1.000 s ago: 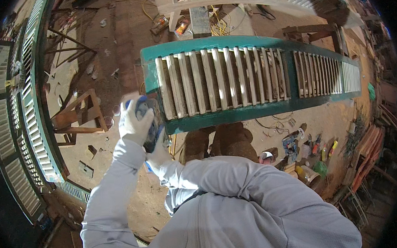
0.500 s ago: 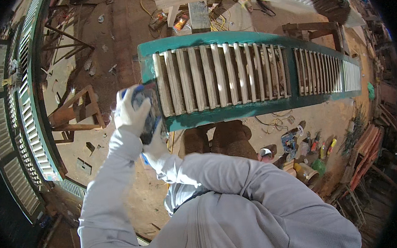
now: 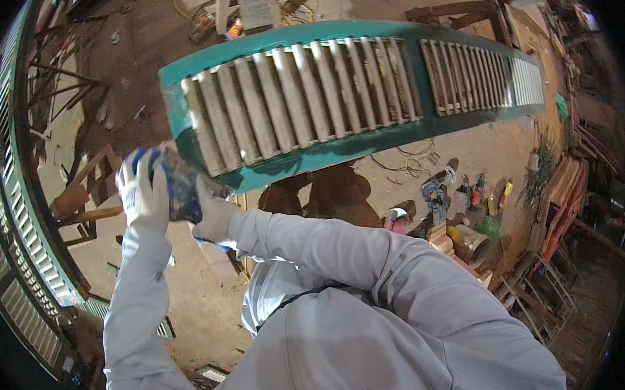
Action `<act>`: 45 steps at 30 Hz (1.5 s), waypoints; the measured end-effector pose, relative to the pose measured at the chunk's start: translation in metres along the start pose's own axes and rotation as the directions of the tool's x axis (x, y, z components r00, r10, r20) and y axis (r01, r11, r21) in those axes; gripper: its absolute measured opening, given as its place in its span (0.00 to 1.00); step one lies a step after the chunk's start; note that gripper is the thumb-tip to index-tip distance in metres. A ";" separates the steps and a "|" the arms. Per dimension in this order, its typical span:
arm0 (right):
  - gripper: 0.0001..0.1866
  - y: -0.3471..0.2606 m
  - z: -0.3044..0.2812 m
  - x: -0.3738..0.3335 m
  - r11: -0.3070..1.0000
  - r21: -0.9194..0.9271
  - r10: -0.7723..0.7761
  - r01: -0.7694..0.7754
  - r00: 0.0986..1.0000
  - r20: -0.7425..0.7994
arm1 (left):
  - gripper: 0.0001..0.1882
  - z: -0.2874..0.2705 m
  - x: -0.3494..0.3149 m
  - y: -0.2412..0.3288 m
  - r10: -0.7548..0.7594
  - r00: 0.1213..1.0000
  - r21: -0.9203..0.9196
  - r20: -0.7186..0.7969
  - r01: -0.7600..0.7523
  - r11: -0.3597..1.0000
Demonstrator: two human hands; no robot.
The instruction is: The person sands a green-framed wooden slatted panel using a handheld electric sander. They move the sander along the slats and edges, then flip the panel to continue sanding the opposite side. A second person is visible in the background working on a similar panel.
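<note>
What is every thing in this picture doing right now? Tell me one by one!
left hand: gloved, gripping a dark blue tool.
right hand: gloved, on the same tool from the other side.
dark blue tool: held in both hands at the shutter's near corner.
louvered shutter: lying flat and raised, frame painted teal, slats pale and bare.
shutters at the left: leaning on edge.
cans and bottles: sitting on the floor; lids too small to tell.

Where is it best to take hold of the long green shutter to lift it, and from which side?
Probably by the solid green frame rail of the shutter along its near long edge, coming from below; the pale slats look thin and gapped.
</note>
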State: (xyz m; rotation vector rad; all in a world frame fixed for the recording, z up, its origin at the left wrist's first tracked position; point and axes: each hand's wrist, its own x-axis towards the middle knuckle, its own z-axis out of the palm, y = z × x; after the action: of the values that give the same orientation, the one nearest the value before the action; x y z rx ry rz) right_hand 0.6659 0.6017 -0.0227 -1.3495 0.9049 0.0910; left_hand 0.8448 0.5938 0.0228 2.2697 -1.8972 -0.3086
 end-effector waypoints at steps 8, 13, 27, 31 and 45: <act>0.56 0.015 -0.103 -0.091 0.896 -0.444 0.105 0.024 0.959 0.263 | 0.46 -0.015 -0.053 0.065 0.612 0.755 -0.126 0.236 -0.601 0.790; 0.50 0.050 -0.192 -0.160 0.745 -0.667 0.119 0.015 0.981 0.155 | 0.48 0.022 -0.048 0.186 0.535 0.781 -0.224 0.321 -0.487 0.844; 0.22 0.219 -0.438 -0.342 0.547 -0.830 -0.181 -0.110 0.952 -0.246 | 0.41 0.138 0.011 0.553 0.540 0.824 -0.293 0.173 -0.480 0.827; 0.25 0.288 -0.524 -0.396 0.579 -0.796 -0.143 -0.178 0.938 -0.314 | 0.39 0.157 0.041 0.661 0.573 0.770 -0.349 0.280 -0.474 0.808; 0.21 0.213 -0.459 -0.321 0.559 -0.825 -0.088 -0.082 0.984 -0.158 | 0.39 0.127 0.030 0.562 0.479 0.849 -0.393 0.224 -0.371 0.842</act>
State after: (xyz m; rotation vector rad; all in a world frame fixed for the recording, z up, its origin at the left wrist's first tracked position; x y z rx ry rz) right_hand 0.1024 0.4031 0.0261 -2.2915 1.0629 0.4542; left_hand 0.2831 0.4648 0.0436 1.5870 -2.2301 -0.8937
